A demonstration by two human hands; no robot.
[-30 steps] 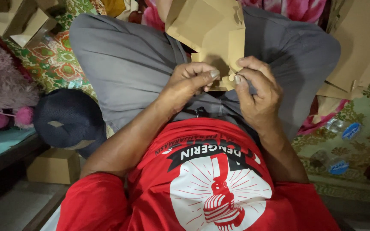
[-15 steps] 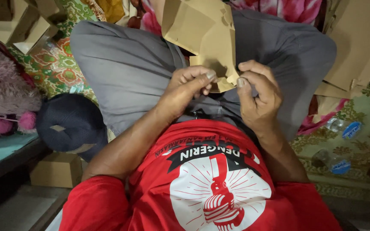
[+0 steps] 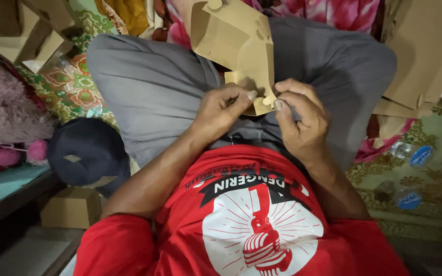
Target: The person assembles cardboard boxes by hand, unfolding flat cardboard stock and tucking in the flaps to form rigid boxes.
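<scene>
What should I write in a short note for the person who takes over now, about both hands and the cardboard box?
Left hand: pinching the near edge of the brown cardboard box, thumb on a tab.
Right hand: pinching the same edge, beside the left hand.
Box: partly folded, held above the lap, open side facing left.
Done: walls look folded up.
Left: the near tabs seem not yet locked.
Nearby: flat cardboard sheets to the right, a dark cap to the left.

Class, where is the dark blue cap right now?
In the head view, the dark blue cap lies at the left, beside the person's grey-trousered knee, just above a small cardboard box.
</scene>
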